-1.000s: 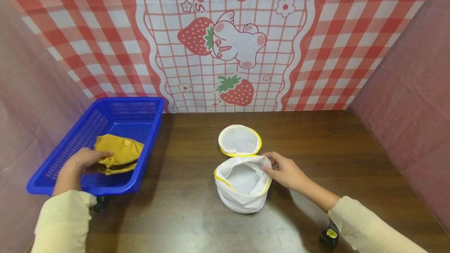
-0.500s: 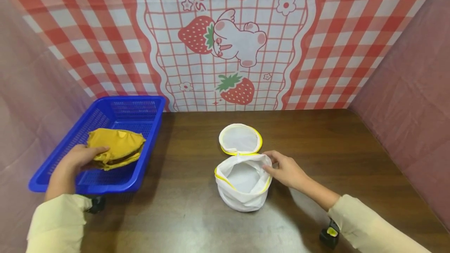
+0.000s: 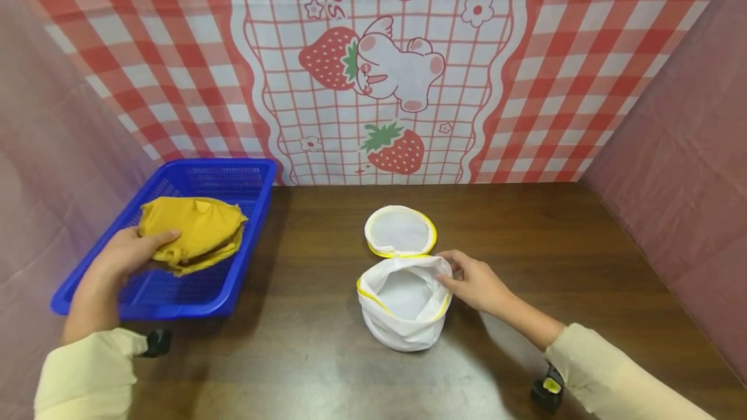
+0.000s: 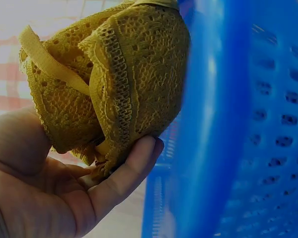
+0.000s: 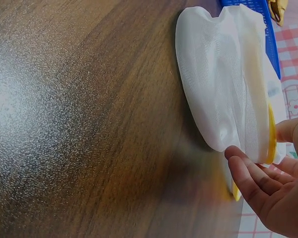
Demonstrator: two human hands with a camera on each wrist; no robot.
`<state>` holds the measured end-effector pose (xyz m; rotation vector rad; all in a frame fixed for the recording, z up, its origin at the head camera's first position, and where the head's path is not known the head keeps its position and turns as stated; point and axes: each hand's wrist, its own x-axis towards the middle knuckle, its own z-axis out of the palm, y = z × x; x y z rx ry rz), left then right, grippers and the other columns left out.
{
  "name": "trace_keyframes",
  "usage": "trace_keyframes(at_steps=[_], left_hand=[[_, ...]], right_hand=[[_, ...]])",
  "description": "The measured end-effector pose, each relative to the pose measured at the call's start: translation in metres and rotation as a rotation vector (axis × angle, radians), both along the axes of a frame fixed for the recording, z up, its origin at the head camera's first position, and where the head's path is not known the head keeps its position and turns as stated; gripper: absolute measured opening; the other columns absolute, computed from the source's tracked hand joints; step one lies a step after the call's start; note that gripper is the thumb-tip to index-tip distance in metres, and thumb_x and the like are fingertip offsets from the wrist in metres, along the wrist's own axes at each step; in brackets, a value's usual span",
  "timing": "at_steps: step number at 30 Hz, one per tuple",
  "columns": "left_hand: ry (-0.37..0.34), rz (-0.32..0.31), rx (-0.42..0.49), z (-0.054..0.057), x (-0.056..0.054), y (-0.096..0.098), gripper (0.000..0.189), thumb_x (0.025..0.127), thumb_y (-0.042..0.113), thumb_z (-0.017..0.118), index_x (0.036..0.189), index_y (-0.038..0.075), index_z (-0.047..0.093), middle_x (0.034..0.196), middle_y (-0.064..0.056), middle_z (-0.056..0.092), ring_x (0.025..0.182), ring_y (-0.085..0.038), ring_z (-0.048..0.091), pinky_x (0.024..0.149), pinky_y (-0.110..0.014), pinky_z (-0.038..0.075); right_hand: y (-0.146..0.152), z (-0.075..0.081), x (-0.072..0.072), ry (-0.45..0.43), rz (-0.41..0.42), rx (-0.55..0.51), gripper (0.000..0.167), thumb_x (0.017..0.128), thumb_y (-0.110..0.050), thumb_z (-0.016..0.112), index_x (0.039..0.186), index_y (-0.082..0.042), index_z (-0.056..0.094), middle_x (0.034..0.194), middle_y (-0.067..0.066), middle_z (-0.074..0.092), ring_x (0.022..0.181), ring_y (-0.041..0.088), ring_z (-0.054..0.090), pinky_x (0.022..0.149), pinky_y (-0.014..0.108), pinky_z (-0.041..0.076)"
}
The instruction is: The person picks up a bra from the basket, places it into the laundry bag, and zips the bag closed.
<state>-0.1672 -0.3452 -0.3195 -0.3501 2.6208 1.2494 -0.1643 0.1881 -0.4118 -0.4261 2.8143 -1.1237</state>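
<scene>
A folded mustard-yellow lace bra (image 3: 201,222) is held over the blue basket (image 3: 224,300), gripped at its left side by my left hand (image 3: 125,253). In the left wrist view, the lace cups and a strap of the bra (image 4: 149,64) show close beside the basket's rim. A white mesh laundry bag (image 3: 403,334) with yellow zip trim stands on the table, its mouth open and its round lid (image 3: 399,232) folded back behind it. At the bag's right rim, my right hand (image 3: 480,285) pinches the edge between thumb and fingers.
The perforated basket stands at the table's left, near a pink side curtain (image 3: 52,148). Behind the brown wooden table (image 3: 303,368) hangs a red-checked strawberry cloth (image 3: 373,83). Another pink curtain (image 3: 688,135) borders the right side.
My left hand has lifted the bra up from inside the basket, shifting it slightly toward the far side. The right hand and the laundry bag have stayed in place.
</scene>
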Motion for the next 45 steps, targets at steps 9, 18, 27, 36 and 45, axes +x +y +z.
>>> trace_keyframes(at_steps=[9,18,27,36,45], left_hand=[[0.069,-0.045,-0.049,0.012,0.001,0.014,0.067,0.094,0.043,0.048,0.123,-0.016,0.039,0.076,0.011,0.056,0.067,0.000,0.055,0.062,-0.021,0.049],[0.089,-0.082,-0.028,0.019,0.000,0.035,0.060,0.093,0.043,0.049,0.117,-0.012,0.045,0.072,0.013,0.059,0.067,0.000,0.055,0.064,-0.021,0.048],[0.090,-0.121,-0.022,0.023,0.000,0.052,0.064,0.093,0.044,0.050,0.120,-0.013,0.044,0.074,0.010,0.063,0.068,-0.001,0.059,0.065,-0.021,0.049],[0.116,-0.149,-0.009,0.022,0.000,0.072,0.064,0.093,0.041,0.053,0.122,-0.014,0.041,0.076,0.004,0.063,0.067,-0.004,0.060,0.063,-0.024,0.051],[0.160,-0.180,-0.025,0.020,0.001,0.097,0.062,0.092,0.037,0.056,0.126,-0.012,0.040,0.095,-0.015,0.064,0.071,-0.006,0.059,0.066,-0.023,0.050]], right_hand=[[0.000,0.000,-0.001,-0.007,-0.006,0.003,0.036,0.087,-0.016,0.065,0.120,-0.007,0.056,0.088,0.008,0.063,0.062,0.009,0.054,0.049,0.022,0.043],[0.000,0.001,-0.001,-0.005,-0.006,0.003,0.035,0.087,-0.016,0.065,0.120,-0.007,0.056,0.088,0.007,0.062,0.061,0.009,0.053,0.049,0.022,0.044],[-0.001,0.002,0.000,-0.004,-0.008,0.014,0.036,0.087,-0.017,0.065,0.120,-0.008,0.056,0.088,0.007,0.063,0.063,0.009,0.054,0.050,0.022,0.044],[-0.001,0.001,0.000,-0.003,0.000,0.007,0.036,0.087,-0.017,0.065,0.120,-0.007,0.056,0.088,0.007,0.063,0.065,0.009,0.055,0.051,0.022,0.044],[-0.002,0.001,0.001,0.019,0.002,-0.001,0.035,0.086,-0.015,0.066,0.119,-0.006,0.057,0.087,0.007,0.064,0.066,0.008,0.056,0.051,0.021,0.044]])
